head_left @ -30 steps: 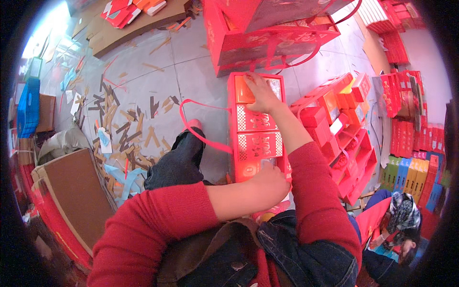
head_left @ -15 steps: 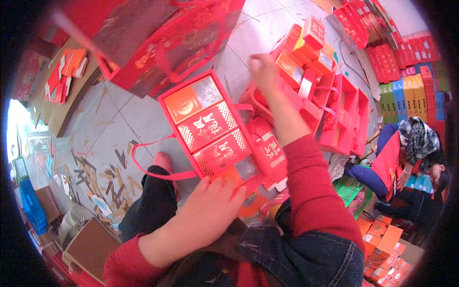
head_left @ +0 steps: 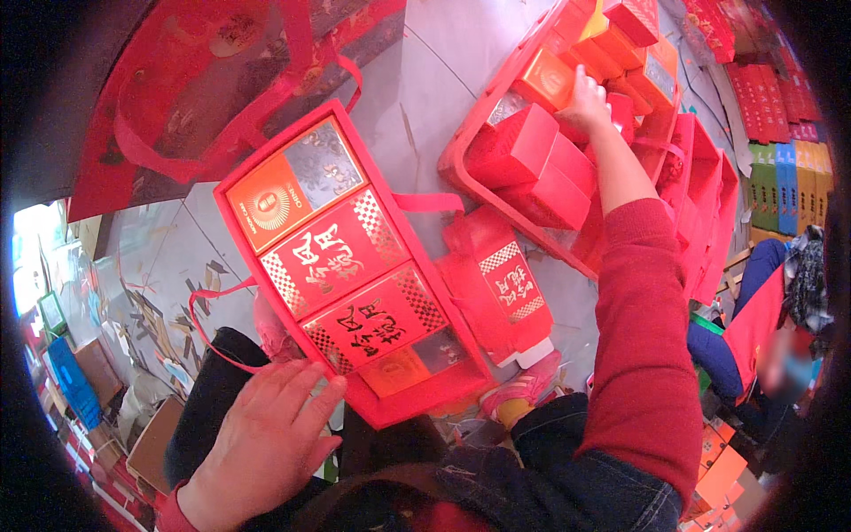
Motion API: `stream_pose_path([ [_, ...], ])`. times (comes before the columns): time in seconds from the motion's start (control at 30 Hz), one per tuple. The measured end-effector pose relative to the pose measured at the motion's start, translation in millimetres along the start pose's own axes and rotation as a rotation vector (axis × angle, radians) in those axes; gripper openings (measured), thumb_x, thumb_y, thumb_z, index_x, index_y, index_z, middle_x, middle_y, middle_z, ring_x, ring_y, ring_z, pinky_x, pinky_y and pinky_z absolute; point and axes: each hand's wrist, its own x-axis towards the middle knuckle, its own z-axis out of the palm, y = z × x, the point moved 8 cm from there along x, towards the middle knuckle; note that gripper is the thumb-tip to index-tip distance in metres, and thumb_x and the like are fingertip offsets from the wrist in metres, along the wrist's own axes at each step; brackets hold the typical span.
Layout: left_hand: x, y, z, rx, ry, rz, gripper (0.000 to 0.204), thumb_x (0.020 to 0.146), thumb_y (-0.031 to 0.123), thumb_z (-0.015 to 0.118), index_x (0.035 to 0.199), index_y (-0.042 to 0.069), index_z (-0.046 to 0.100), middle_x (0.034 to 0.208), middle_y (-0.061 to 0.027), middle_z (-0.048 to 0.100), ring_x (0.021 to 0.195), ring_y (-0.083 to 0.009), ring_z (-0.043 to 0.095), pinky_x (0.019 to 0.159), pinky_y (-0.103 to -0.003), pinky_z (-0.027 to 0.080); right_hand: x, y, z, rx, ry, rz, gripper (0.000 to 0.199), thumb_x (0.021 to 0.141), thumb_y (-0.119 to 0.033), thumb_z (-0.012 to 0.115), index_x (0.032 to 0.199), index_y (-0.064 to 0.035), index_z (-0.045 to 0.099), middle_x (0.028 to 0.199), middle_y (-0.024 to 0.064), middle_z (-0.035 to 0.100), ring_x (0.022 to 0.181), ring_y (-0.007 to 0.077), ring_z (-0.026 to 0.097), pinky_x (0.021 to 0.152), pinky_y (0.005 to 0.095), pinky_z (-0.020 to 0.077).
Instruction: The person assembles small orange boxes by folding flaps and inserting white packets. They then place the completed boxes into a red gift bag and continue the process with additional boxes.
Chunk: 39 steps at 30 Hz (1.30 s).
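A red gift box with a ribbon handle lies tilted before me. Inside are two red patterned small boxes, an orange and silver box at the far end, and another orange and silver one lower down at the near end. My left hand is by the near left corner, fingers stretched out, fingertips at its edge. Off to the right, my right hand reaches into a red plastic crate of small boxes. Its fingers are extended beside an orange box; its palm side is hidden.
A large red bag stands at the far left. An unfolded red carton lies between gift box and crate. More red trays stand right of the crate. Cardboard scraps litter the floor; another person sits at the right.
My right hand has gone from above the crate's near side into the small boxes. My left hand has drawn back left along the gift box's near edge. The view has shifted closer.
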Motion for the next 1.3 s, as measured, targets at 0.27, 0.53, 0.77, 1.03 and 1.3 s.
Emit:
stream_pose_path([
  [0.27, -12.6, 19.5, -5.3, 0.137, 0.027, 0.069, 0.058, 0.071, 0.018, 0.070, 0.124, 0.005, 0.049, 0.122, -0.0165, 0.052, 0.114, -0.0341, 0.049, 0.097, -0.045, 0.039, -0.3, 32.9, -38.6, 0.163, 0.257, -0.171, 0.099, 0.056, -0.032, 0.083, 0.136, -0.0094, 0.030, 0.130, 0.0137, 0.043, 0.123, 0.0327, 0.040, 0.100, 0.0469, 0.0374],
  [0.53, -52.6, -7.6, -45.4, 0.101, 0.467, -0.059, 0.040, 0.082, 0.017, 0.059, 0.119, 0.005, 0.052, 0.112, -0.0185, 0.058, 0.103, -0.0375, 0.054, 0.089, -0.042, 0.043, -274.8, -93.6, -209.0, 0.449, 0.390, -0.966, 0.088, 0.056, -0.028, 0.082, 0.130, -0.0047, 0.041, 0.121, 0.0169, 0.049, 0.117, 0.0344, 0.043, 0.100, 0.0421, 0.0343],
  [0.77, -61.2, -26.3, -28.7, 0.107, 0.543, 0.028, 0.038, 0.082, 0.020, 0.058, 0.116, 0.005, 0.053, 0.104, -0.0180, 0.062, 0.098, -0.0351, 0.058, 0.082, -0.044, 0.048, -477.6, -164.4, -124.1, 0.491, -0.106, -1.047, 0.089, 0.058, -0.024, 0.078, 0.135, -0.0093, 0.038, 0.124, 0.0142, 0.044, 0.118, 0.0332, 0.042, 0.101, 0.0551, 0.0284],
  [1.03, -59.5, -5.4, -13.5, 0.175, 0.464, 0.066, 0.031, 0.080, 0.017, 0.059, 0.109, 0.007, 0.059, 0.104, -0.0143, 0.064, 0.099, -0.0301, 0.061, 0.081, -0.042, 0.050, -463.7, -199.1, -72.5, -0.018, -0.194, -0.938, 0.099, 0.054, -0.018, 0.080, 0.140, -0.0169, 0.031, 0.127, 0.0109, 0.043, 0.124, 0.0293, 0.038, 0.106, 0.0588, 0.0228],
  [1.3, -65.3, -3.9, -17.6, 0.172, 0.461, 0.107, 0.030, 0.077, 0.013, 0.061, 0.106, 0.005, 0.061, 0.105, -0.0149, 0.064, 0.099, -0.0311, 0.061, 0.081, -0.042, 0.050, -463.2, -206.0, -60.3, -0.027, -0.142, -0.942, 0.100, 0.060, -0.027, 0.077, 0.144, -0.0214, 0.023, 0.144, 0.0112, 0.028, 0.135, 0.0328, 0.022, 0.105, 0.0636, 0.0192],
])
